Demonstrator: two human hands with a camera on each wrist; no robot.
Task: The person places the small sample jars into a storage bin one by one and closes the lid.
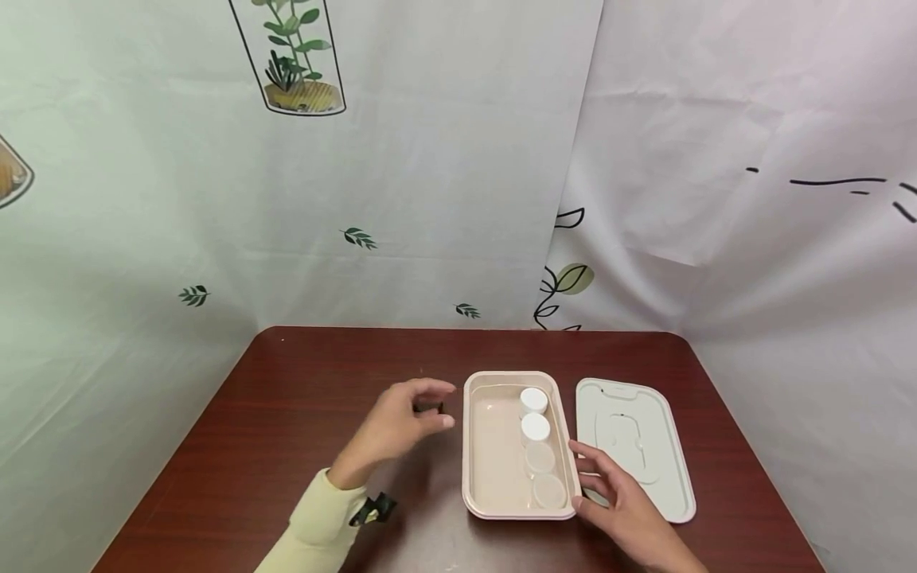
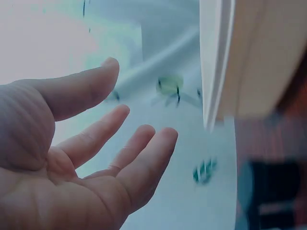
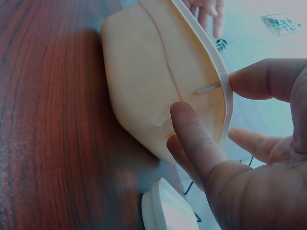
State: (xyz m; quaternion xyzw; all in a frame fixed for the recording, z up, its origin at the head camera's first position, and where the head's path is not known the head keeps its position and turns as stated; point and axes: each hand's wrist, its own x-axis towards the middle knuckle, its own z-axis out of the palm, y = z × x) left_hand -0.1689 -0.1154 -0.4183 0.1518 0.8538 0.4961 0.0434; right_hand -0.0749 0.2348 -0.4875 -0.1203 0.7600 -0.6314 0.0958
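Red-brown bench: box with four jars; left hand beside it, right hand touching its side, both with fingers apart.

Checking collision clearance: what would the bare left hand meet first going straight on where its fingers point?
The left hand would probably meet the left long side of the pale-beige, rectangular, plastic-looking box first; its height against the rim is unclear.

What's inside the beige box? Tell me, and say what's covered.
Inside the beige box, four small round pieces with whitish tops sit in a row along its right-hand wall. Their undersides, anything within them, and the patches of floor beneath them are hidden.
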